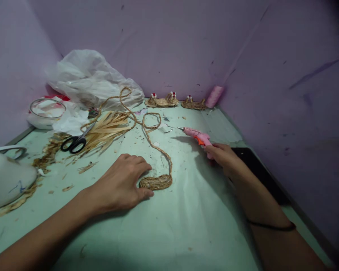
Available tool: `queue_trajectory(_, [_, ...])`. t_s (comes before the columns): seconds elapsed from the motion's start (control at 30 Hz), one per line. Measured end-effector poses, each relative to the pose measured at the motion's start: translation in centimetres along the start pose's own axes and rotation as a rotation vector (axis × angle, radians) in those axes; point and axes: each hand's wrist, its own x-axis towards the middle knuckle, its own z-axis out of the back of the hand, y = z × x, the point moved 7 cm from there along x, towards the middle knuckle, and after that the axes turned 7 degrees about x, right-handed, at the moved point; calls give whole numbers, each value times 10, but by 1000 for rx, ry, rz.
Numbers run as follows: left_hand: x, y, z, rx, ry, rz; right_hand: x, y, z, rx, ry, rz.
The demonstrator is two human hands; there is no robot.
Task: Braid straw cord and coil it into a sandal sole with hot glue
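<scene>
A small oval coil of braided straw cord (156,182) lies flat on the table. My left hand (127,180) rests at the coil's left end, thumb and fingers apart on either side of it; whether the thumb touches the coil I cannot tell. From the coil's right end the loose braided cord (158,149) runs back across the table in loops. Off to the right, my right hand (222,156) is closed round the handle of a pink hot glue gun (196,134), raised above the table with its metal nozzle pointing left.
Black-handled scissors (76,143) lie on straw strips (109,128) at left, near a glass bowl (46,113) and a plastic bag (93,79). Woven pieces with red and white beads (161,101) and a pink roll (214,96) stand by the wall. A black flat object (258,173) lies right.
</scene>
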Motion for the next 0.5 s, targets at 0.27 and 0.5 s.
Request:
queue_trajectory(0.27, [-2, 0, 0, -19, -33, 91, -58, 29, -54, 289, 371, -1])
queue_trajectory(0.5, [1, 22, -8, -722, -194, 348, -74, 29, -79, 384, 460, -11])
